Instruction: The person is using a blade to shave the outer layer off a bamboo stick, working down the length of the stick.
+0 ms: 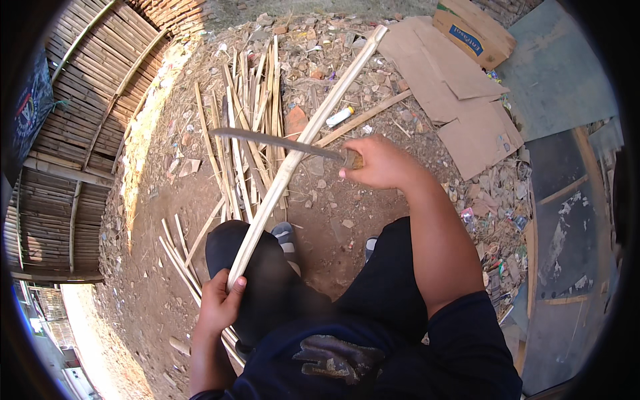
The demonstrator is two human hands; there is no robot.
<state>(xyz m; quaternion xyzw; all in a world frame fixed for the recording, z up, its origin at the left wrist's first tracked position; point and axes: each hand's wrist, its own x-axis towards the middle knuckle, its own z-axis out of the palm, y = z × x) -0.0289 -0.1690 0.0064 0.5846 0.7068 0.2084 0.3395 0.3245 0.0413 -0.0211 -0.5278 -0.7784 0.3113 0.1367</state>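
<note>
A long pale strip of split bamboo or wood (293, 160) slants from my lap up to the far right. Around its near end, beside my left knee, my left hand (221, 299) is closed. My right hand (377, 162) grips the handle of a machete (273, 139), whose long dark blade points left. The blade crosses the strip at about its middle; whether it bites into the strip I cannot tell. Beyond it, a pile of similar strips (257, 120) lies on the dirt ground, and more thin strips (180, 257) lie by my left knee.
Flattened cardboard (460, 87) and a cardboard box (473, 30) lie at the far right. Beside them are grey sheets and a dark panel (567, 220). A white bottle with a yellow cap (340, 117) sits among rubble. A bamboo slat wall (100, 73) stands at left.
</note>
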